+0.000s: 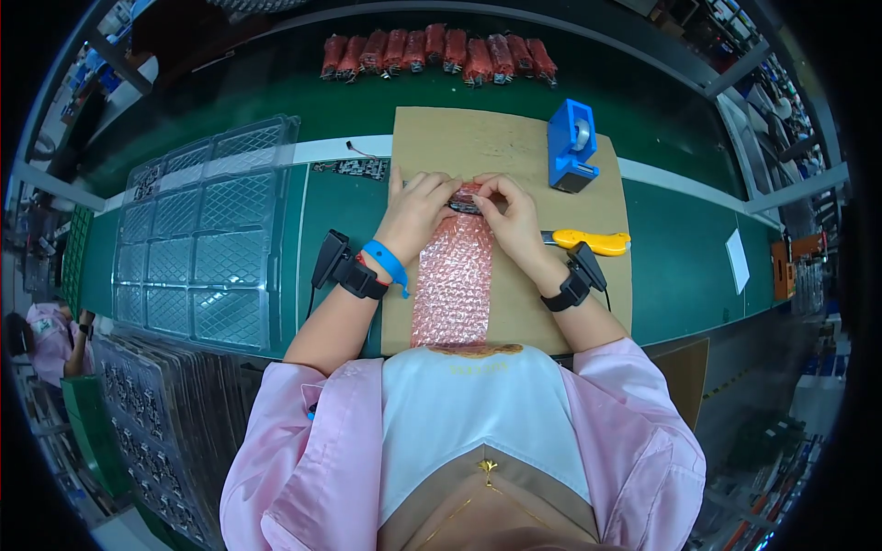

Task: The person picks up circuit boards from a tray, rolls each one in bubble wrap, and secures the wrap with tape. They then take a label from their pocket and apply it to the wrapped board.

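Pink sleeves [303,432] come up from the lower edge toward a cardboard sheet [514,303] on the green bench. At far left lies a stack of clear plastic trays [197,239]. Next, the left hand [415,209], fingers curled, pinches the top edge of a pink bubble-wrap strip [453,285] lying lengthwise on the cardboard. Touching it, the right hand [511,219] pinches the same edge, around a small dark part [465,204]. Right of them lie a yellow utility knife [593,241] and a blue tape dispenser [571,147].
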Tool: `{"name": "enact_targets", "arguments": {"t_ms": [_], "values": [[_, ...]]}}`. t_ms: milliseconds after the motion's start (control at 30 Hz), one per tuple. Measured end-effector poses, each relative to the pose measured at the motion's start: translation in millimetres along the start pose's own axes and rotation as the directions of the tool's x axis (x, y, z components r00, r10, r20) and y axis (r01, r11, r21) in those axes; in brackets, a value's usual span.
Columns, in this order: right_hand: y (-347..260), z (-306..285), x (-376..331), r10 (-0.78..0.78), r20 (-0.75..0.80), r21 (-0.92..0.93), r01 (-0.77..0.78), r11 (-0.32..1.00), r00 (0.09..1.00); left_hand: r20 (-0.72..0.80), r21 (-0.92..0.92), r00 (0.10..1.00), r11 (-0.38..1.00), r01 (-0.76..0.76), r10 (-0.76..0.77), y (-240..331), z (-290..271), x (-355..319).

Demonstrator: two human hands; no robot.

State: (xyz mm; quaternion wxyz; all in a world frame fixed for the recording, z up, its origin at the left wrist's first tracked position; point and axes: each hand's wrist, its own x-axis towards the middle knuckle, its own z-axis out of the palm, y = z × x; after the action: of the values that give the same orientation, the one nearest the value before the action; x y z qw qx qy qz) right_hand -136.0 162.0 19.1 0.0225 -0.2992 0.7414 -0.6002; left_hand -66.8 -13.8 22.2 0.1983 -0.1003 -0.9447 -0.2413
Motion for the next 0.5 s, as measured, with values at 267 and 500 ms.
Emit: {"name": "enact_targets", "arguments": {"t_ms": [267,500], "values": [[44,-6,-22,-0.005,-0.031,-0.052,0.003,0.999,0.999,-0.2,0.153,0.96,0.974,-0.165,0.194,-6,33,-2],[-3,1,-17,0.006,0.057,-0.311,0.012,0.95,0.998,-0.184,-0.037,0.983,0.999,-0.036,0.029,-3,30,-14]]}}
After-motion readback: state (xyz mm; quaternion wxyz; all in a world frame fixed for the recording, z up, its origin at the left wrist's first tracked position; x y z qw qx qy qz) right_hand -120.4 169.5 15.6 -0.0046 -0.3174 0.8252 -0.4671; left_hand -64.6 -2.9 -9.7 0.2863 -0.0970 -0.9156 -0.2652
